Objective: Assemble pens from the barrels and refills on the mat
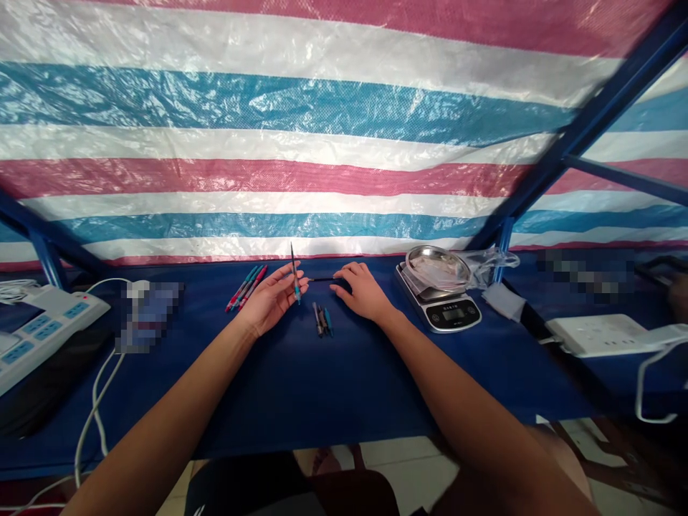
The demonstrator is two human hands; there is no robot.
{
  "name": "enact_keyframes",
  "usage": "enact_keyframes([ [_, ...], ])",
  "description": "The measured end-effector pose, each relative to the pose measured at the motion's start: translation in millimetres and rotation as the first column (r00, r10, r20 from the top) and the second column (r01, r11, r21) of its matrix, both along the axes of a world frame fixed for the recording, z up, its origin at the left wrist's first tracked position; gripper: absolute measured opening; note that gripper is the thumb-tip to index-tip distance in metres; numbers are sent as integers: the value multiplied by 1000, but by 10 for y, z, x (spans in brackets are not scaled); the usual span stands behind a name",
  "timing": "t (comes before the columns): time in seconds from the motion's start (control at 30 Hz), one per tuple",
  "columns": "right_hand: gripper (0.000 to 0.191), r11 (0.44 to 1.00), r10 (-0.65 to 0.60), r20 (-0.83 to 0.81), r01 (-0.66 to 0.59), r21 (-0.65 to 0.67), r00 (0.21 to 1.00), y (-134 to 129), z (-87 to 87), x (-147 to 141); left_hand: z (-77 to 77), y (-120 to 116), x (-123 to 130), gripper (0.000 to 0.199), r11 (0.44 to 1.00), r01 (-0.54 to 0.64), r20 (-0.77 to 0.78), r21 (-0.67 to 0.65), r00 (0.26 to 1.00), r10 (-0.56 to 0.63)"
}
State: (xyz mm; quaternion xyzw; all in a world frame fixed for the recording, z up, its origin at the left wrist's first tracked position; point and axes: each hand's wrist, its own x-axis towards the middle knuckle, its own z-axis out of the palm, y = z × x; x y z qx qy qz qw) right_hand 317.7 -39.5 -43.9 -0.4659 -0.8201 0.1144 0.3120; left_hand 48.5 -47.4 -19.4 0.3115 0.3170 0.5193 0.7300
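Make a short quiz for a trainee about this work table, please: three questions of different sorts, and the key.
1. What does the left hand hold? A) a teal pen B) a spoon C) a ruler

2. True or false: the steel dish sits on the digital kitchen scale.

3. Fill the gap: the table cover under the loose pen parts is ____ in colour.

Key: 1 A; 2 true; 3 blue.
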Motion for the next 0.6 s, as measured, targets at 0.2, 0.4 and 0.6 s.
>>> enact_keyframes([
  [0.2, 32, 999, -20, 97, 17, 34, 995, 79, -127, 22, 13, -14, 0, 31, 1000, 13, -40, 5, 999, -13],
  [0.4, 33, 999, 43, -1, -43, 19, 999, 26, 20, 43, 26, -26, 5, 30, 1000, 3, -71, -6, 997, -4],
  [0.6, 65, 908, 197, 23, -174, -382, 980, -139, 323, 35, -13, -12, -8, 30, 1000, 10, -86, -5, 996, -10],
])
